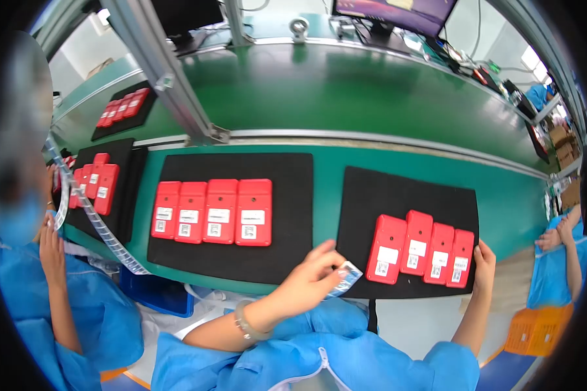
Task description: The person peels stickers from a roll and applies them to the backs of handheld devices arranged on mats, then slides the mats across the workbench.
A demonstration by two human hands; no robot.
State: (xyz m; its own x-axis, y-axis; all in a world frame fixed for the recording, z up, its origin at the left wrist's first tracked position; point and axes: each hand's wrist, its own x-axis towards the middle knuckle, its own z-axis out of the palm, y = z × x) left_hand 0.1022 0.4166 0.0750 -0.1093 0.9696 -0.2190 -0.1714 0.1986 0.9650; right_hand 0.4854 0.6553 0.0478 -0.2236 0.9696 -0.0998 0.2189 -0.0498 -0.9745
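Note:
My left hand (314,277), with a bracelet on the wrist, pinches a small blue-and-white printed piece (347,279), flat like a card or packet. It is over the front left corner of the right black mat (365,189). My right hand (484,264) is at this mat's right edge, its fingers bent against the edge. Several red handheld devices lie side by side on the mat, face down with white labels and printed codes. The leftmost red device (386,251) is closest to my left hand; the rightmost red device (460,259) lies just beside my right hand.
Another black mat (293,195) to the left carries a row of several red devices (254,212). A co-worker's hand (51,247) is at far left, near a clear plastic strip (101,225). A metal post (169,72) and rail stand behind. Another person's hands (557,234) show far right.

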